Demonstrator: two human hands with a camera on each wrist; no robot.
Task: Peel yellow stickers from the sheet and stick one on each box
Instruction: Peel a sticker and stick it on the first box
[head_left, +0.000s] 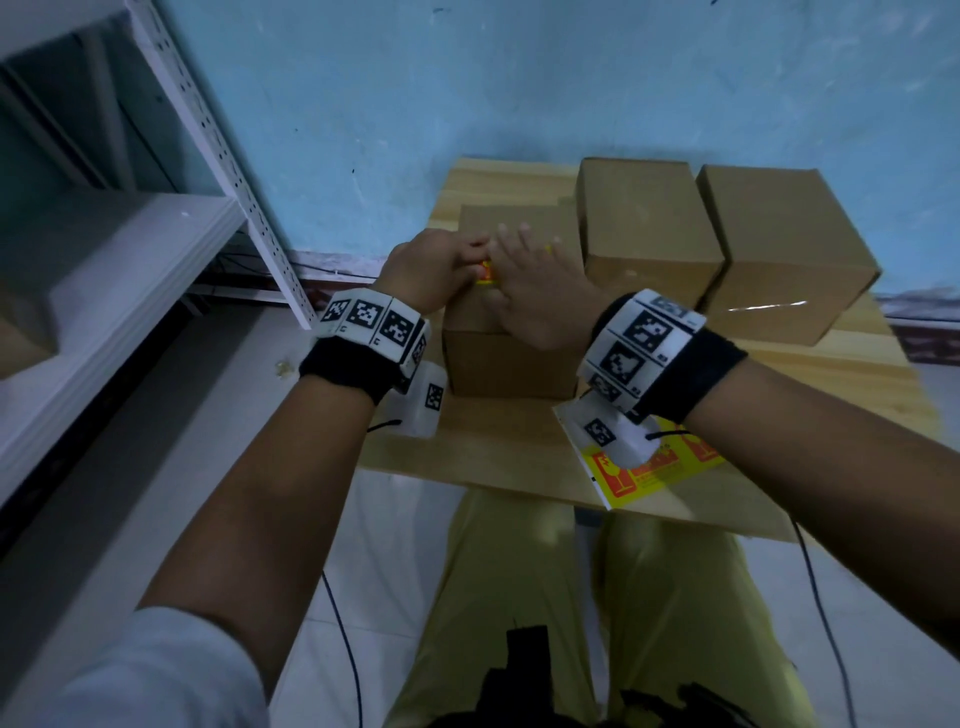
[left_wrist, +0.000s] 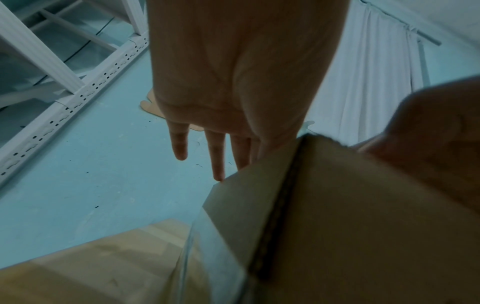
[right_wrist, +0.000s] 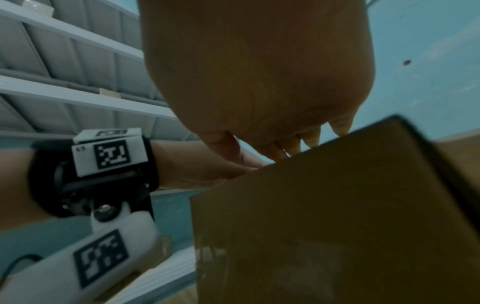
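My right hand (head_left: 530, 291) lies flat, fingers straight and a little spread, on the top of the nearest box (head_left: 511, 358), and my left hand (head_left: 434, 267) is beside it with the fingers bent toward a small piece of the yellow sticker (head_left: 486, 272) that shows between the two hands. I think the left fingers pinch its edge, but the hands cover most of it, so I cannot tell this for sure. The sticker is under my right palm and just right of my left fingertips, on the top face of the box near its left side. What can go wrong, in my judgement: if I press the right hand down before the left one lets the edge go, the sticker may fold on itself or trap a wrinkle; if I pull the edge sideways, it may go on crooked or lift again. The box is light cardboard, so a hard push could also slide it toward the far side of the table (head_left: 493, 452). To the right and farther away stand two more boxes, the middle box (head_left: 647, 228) and the right box (head_left: 784, 254); I see no sticker on their visible faces. The sticker sheet (head_left: 641, 475) lies on the near right part of the table, partly under my right wrist, well apart from the box I work on.
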